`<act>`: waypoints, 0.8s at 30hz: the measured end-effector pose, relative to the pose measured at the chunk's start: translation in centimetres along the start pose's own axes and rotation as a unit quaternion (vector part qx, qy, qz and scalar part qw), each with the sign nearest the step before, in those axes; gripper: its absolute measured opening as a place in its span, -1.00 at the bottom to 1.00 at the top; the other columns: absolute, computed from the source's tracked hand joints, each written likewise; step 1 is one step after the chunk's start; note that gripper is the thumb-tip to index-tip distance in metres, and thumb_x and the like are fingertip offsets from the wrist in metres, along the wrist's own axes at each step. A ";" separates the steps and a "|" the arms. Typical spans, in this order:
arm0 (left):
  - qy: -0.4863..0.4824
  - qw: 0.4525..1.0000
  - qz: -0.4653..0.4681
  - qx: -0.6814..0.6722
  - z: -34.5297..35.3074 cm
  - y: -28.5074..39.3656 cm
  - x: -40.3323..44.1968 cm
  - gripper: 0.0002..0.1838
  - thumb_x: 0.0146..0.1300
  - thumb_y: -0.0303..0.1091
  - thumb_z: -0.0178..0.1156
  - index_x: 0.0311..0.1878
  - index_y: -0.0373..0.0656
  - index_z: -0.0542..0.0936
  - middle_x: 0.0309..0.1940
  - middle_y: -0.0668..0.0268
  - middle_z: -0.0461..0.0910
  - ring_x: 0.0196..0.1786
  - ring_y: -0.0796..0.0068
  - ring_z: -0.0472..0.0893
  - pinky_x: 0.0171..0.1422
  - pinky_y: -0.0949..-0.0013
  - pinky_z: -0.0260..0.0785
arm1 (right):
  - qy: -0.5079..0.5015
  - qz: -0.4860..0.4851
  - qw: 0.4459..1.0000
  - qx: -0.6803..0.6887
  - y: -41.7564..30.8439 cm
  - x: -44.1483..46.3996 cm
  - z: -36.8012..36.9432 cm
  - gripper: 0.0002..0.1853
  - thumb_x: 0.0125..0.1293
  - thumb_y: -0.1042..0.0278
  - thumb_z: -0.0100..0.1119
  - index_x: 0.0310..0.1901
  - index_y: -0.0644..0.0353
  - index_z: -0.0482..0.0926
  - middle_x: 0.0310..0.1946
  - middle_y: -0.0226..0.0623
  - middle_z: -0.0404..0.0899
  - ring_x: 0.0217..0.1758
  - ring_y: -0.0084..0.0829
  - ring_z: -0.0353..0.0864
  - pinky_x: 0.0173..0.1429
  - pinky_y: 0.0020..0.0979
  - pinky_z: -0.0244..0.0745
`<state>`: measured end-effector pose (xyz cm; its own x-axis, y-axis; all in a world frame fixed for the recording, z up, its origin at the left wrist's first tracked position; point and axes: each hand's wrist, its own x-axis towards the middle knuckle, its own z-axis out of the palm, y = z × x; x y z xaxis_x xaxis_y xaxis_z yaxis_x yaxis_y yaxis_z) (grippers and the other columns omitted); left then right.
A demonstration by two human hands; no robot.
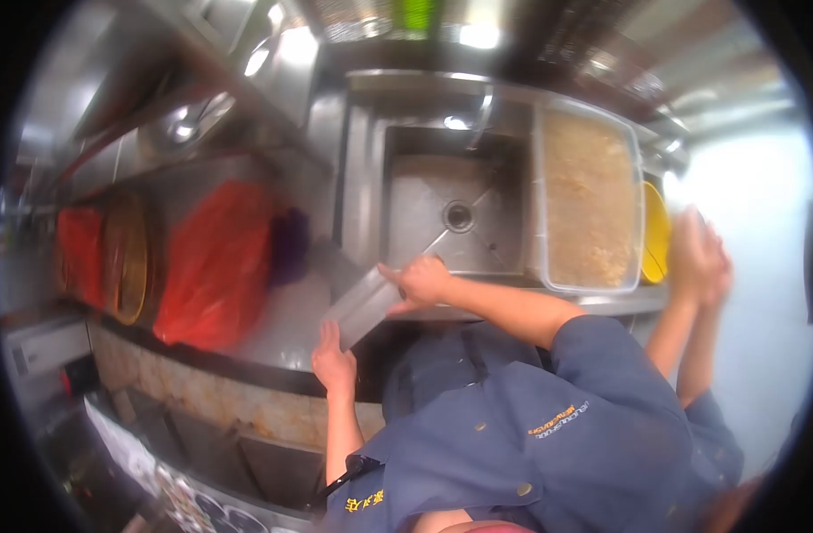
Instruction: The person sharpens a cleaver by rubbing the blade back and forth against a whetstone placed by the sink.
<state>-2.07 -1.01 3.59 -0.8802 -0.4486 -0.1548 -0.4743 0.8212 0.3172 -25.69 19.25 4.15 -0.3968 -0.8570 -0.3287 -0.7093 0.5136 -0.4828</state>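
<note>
A clear, box-like plastic container (364, 309), blurred and tilted, is held between both hands at the front left corner of the sink. My left hand (334, 362) grips its lower left end, fingers pressed to its side. Around its upper right end are the fingers of my right hand (422, 282), by the sink's front edge. Just beyond lies the steel sink (424, 191) with a round drain (458, 216). What the container holds, if anything, cannot be made out.
Right of the sink stands a large clear tub (589, 195) of pale food, beside a yellow container (655, 233). A co-worker's hands (701, 258) are at the far right. Red plastic bags (218, 266) and a round basket (129, 258) lie on the left.
</note>
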 end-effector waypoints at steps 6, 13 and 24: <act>0.064 0.996 -0.046 0.052 0.1 -3.0 2.5 -0.28 -0.04 -0.58 0.37 0.33 -0.25 0.62 0.39 -0.07 0.54 0.41 0.04 0.58 0.50 0.11 0.42 | 0.085 -0.152 0.984 -0.032 0.9 10.9 -0.3 0.11 0.00 -0.67 0.30 0.44 0.03 0.52 -0.53 -0.21 0.68 -0.41 -0.05 0.71 -0.32 0.00 0.54; 0.008 0.995 -0.066 0.077 0.5 -0.4 -2.2 -0.20 -0.04 -0.50 0.43 0.41 -0.24 0.52 0.44 -0.04 0.50 0.46 0.12 0.54 0.23 0.10 0.53 | 0.021 -0.159 0.987 -0.012 1.1 8.5 -0.1 0.10 0.01 -0.70 0.29 0.47 -0.07 0.51 -0.51 -0.15 0.68 -0.36 -0.01 0.73 -0.23 0.00 0.59; 0.238 0.804 -0.259 -0.479 1.9 5.1 2.7 0.17 0.13 -0.65 0.25 0.70 -0.17 -0.25 0.58 -0.16 0.11 0.61 -0.09 0.25 0.57 0.00 0.33 | 0.190 -0.084 0.977 -0.036 0.8 10.7 -2.8 0.12 -0.05 -0.69 0.36 0.41 0.03 0.56 -0.43 -0.13 0.73 -0.29 0.00 0.77 -0.10 -0.04 0.64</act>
<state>-6.90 2.63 3.02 -0.3553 -0.9143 -0.1944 -0.3453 -0.0649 0.9363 -32.12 10.41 2.55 -0.4496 -0.8894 0.0826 -0.8170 0.3720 -0.4406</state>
